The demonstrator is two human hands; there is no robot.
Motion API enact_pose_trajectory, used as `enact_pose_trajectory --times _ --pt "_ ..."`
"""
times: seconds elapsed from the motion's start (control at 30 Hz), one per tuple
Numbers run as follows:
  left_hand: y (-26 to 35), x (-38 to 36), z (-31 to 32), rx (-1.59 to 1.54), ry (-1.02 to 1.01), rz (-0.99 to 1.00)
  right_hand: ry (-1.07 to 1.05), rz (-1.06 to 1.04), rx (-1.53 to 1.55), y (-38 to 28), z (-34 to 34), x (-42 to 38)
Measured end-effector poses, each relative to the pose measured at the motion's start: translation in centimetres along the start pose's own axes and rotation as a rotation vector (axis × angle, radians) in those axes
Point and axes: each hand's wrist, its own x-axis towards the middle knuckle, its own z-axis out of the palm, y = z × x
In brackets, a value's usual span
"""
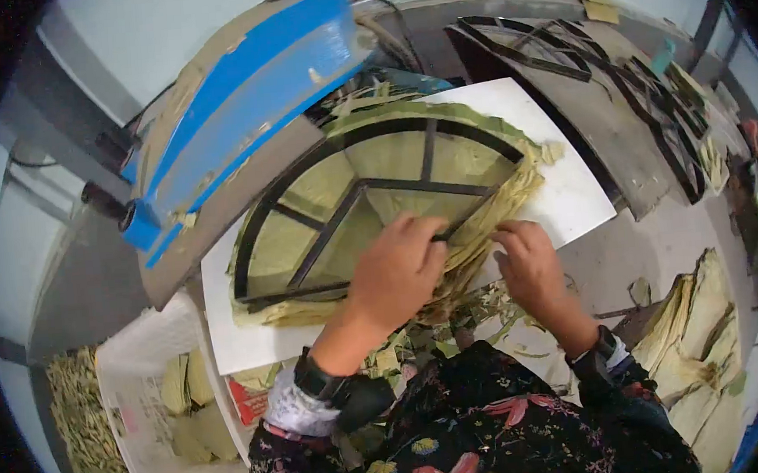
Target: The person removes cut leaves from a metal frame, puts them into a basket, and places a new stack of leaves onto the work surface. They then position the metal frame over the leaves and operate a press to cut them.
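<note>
"Looking through the head view, with the dial centred on it, where's the dark fan-shaped frame?"

"Lying on pale green leaves, which stick out past its edge. Under those is a white board."

"And the left hand?"

"Between five and six o'clock, fingers bent and closed on the frame's straight outer bar."

"The right one?"

"The right hand is at four o'clock, curled, its fingertips at the loose leaf edges. Whether it pinches a leaf, I can't tell. Each wrist has a dark band."

"What's around them?"

"Between ten and eleven, a slanted blue panel. At two, more dark frames. At four, beyond the right hand, a stack of large pale leaves. Leaf scraps lie at five, below the white board."

"And towards eight?"

"A white plastic crate with flat leaf pieces inside. Farther out, a heap of small brownish-green bits."
</note>
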Motion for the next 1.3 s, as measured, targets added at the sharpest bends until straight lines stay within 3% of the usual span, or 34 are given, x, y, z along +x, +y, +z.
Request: enact_pose_trajectory --times 0.13,0.17,0.37,0.57,0.67,0.7,0.8,1.1,1.3 --pt "0.2 5.4 5.3 0.377 -0.152 0.209 -0.059 0.169 -0.022 4.0 -0.2 -1.5" --pt "0.6 6.3 6.2 0.427 -0.261 0.152 -0.065 0.144 -0.01 4.9 0.1 -1.5" --pt "1.7 8.0 8.7 0.676 -0.349 0.071 -0.076 0.082 0.061 7.3 0.9 -1.6" --pt "1.2 6.5 9.2 0.498 -0.322 -0.142 -0.035 0.05 0.233 8.7 1.0 -1.5" --pt "1.0 6.3 9.6 0.568 -0.304 -0.258 -0.049 0.004 0.251 9.1 1.3 -1.9" --pt "0.5 6.1 9.9 0.585 -0.193 -0.152 -0.06 -0.012 0.247 9.1 1.4 -2.0" --pt "-0.4 6.1 9.6 0.562 -0.142 -0.043 -0.088 -0.029 0.266 8.9 0.5 -1.6" --pt "-1.3 6.1 9.7 0.683 -0.208 0.087 -0.086 0.037 0.219 8.3 0.9 -1.5" --pt "-1.0 7.0 10.0 0.693 -0.264 -0.024 -0.097 0.075 0.219 8.1 1.1 -1.6"
